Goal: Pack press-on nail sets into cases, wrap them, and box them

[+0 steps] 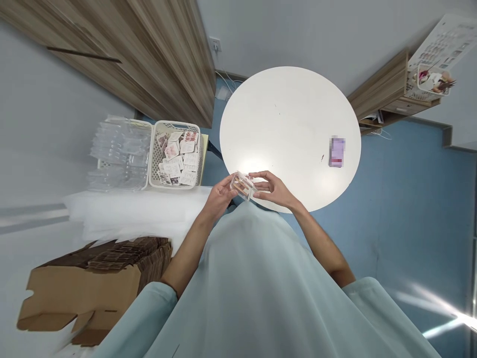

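Observation:
Just over the near edge of the round white table [290, 114], a small clear plastic box [243, 186] is held between both hands. Something reddish and pale shows through its walls, too small to name. My left hand [219, 195] grips the box's left side, thumb below and fingers above. On the opposite side, my right hand [272, 190] has its fingers bent around the box's edge, with the thumb at the lower corner. The box is tilted in the hands.
To the left stand a white basket [175, 187] of printed cards and stacked clear plastic trays [121, 144]. White foam sheets [130, 211] and flattened cardboard boxes [85, 288] lie nearer me. A purple box [337, 151] rests on the table's right. A shelf unit [391, 84] stands far right.

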Demonstrator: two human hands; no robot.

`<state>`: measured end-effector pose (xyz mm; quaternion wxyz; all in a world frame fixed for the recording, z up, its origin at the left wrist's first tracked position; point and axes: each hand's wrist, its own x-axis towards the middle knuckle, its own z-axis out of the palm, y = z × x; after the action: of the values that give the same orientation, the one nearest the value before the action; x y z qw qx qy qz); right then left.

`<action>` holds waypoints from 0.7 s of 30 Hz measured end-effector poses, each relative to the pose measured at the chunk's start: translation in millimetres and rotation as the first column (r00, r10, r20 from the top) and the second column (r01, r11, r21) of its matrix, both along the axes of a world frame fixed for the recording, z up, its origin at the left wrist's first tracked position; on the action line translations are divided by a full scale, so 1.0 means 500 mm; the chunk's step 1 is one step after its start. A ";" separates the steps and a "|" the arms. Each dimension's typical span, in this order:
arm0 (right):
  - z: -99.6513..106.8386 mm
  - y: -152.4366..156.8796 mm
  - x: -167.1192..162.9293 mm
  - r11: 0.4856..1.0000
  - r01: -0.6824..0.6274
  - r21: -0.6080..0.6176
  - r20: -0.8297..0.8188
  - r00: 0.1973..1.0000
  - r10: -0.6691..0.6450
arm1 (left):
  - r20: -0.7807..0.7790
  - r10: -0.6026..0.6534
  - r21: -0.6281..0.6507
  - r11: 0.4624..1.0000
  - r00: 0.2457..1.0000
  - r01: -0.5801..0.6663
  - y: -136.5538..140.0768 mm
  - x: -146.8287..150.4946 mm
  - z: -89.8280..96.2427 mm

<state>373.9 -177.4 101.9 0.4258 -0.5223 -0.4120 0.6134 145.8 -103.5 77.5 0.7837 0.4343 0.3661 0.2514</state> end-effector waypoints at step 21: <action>-0.032 0.057 0.029 0.965 0.258 -0.057 0.179 0.953 -0.244 | -0.033 0.035 -0.222 0.974 0.999 -0.042 0.009 0.012 -0.007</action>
<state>388.4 -149.0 85.8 0.4422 -0.6375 -0.3523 0.5234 151.6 -98.8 73.9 0.8171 0.3399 0.4116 0.2177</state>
